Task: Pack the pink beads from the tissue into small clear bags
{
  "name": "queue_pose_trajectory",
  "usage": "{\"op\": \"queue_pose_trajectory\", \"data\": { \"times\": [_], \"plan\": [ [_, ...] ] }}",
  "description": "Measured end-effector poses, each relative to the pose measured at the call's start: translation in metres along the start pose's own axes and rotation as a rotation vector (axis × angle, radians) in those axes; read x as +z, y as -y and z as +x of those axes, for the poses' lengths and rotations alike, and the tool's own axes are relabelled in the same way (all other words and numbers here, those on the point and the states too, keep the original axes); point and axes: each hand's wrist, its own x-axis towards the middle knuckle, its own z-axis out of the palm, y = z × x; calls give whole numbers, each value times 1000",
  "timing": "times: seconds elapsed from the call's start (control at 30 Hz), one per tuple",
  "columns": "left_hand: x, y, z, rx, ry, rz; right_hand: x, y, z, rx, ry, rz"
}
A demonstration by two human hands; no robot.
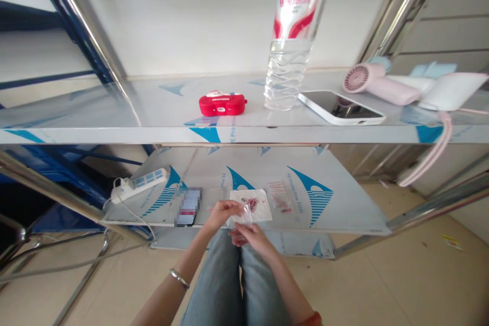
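Over the front edge of the lower shelf, my left hand pinches the top of a small clear plastic bag. Lower on the same bag, my right hand grips it with closed fingers; something reddish shows at its bottom. Just behind my hands lies a white paper napkin with a heap of small dark red beads on it. To the right of the napkin is another clear bag with reddish bits in it. A phone with a blurred screen lies left of my left hand.
A white power strip with its cable lies at the lower shelf's left. On the upper shelf stand a red earphone case, a water bottle, a white phone and a pink handheld fan with a dangling strap.
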Motion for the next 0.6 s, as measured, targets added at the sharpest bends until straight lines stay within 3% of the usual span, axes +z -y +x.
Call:
{"op": "queue_pose_trajectory", "data": {
  "times": [0.13,0.33,0.43,0.5,0.6],
  "plan": [
    [7,-17,-2,3,-58,-134,-9,17,-12,-22,40,-196],
    [5,-23,-4,46,-42,-65,-8,21,-15,-65,106,-318],
    [2,0,-10,-42,-112,-24,-4,-5,-7,-35,65,-255],
    [6,30,-22,-98,-215,-1,0,-34,-2,-10,-30,-183],
    [19,84,-49,-191,-242,-7,5,-77,2,33,-165,-210]
  ]
}}
